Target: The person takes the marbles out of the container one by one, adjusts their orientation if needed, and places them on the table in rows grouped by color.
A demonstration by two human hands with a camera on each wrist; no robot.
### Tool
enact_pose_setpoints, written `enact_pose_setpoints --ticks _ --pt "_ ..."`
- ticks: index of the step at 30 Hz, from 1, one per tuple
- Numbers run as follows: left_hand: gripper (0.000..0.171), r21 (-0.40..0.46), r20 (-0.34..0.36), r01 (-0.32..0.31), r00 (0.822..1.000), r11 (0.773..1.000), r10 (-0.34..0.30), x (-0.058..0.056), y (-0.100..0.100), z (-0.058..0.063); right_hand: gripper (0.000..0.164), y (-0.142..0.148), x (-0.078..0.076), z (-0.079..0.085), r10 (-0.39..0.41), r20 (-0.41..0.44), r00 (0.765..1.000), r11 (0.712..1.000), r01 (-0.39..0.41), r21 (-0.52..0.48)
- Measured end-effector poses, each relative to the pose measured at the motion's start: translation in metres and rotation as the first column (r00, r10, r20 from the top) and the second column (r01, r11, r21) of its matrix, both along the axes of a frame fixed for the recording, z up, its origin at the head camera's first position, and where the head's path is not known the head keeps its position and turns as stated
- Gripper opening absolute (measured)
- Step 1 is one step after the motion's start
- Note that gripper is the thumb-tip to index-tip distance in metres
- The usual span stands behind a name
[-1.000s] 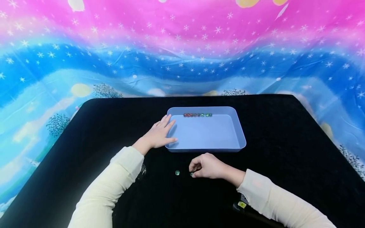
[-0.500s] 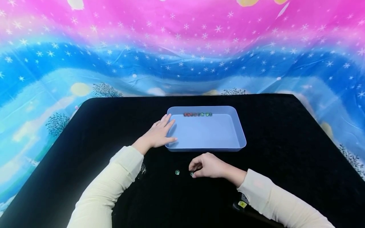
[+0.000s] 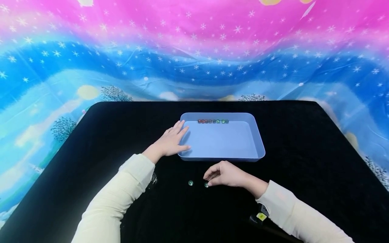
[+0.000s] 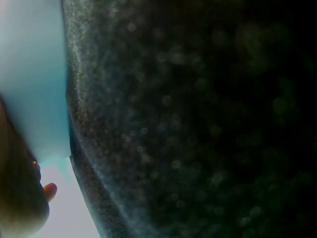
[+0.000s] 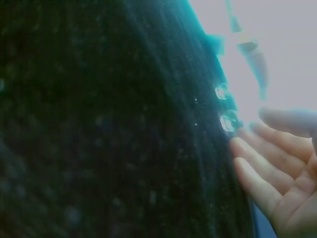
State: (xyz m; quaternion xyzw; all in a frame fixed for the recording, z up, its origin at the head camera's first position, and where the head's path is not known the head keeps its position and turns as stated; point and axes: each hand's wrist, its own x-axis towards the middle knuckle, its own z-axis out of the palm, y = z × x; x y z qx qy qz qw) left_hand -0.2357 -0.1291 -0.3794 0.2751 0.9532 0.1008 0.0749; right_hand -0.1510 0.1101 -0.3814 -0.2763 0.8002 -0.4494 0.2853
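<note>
My left hand (image 3: pixel 171 141) lies with spread, straight fingers over the left rim of a blue tray (image 3: pixel 218 138) in the head view. Just in front of the tray, my right hand (image 3: pixel 226 173) is beside a clear greenish marble (image 3: pixel 206 185). Its thumb tip is close to that marble; whether they touch is hard to tell. In the right wrist view the fingers (image 5: pixel 262 168) are loosely extended, and a gap parts them from the thumb. A second clear green marble (image 3: pixel 190 183) sits a little to the left on the black cloth.
Along the tray's far wall runs a row of several marbles (image 3: pixel 212 121), red at left, green at right. Black cloth (image 3: pixel 304 152) covers the table. Behind hangs a pink and blue snowflake curtain (image 3: pixel 194 60). The left wrist view is mostly blurred dark cloth.
My right fingers have loosened and lifted slightly off the nearer marble, which shows more now. The left hand stays on the tray. The head view has shifted slightly.
</note>
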Motion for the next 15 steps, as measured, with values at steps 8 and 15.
enact_pose_setpoints --ticks 8,15 --pt "0.078 0.0 0.0 -0.006 1.0 1.0 0.006 0.0 0.001 -0.001 0.02 0.004 0.0 0.005 -0.006 -0.017 1.0 0.999 0.005 -0.04" --pt "0.078 0.0 -0.002 -0.012 1.0 1.0 0.012 0.0 0.001 -0.001 0.021 0.008 -0.002 0.014 -0.026 -0.026 0.999 0.997 0.023 -0.077"
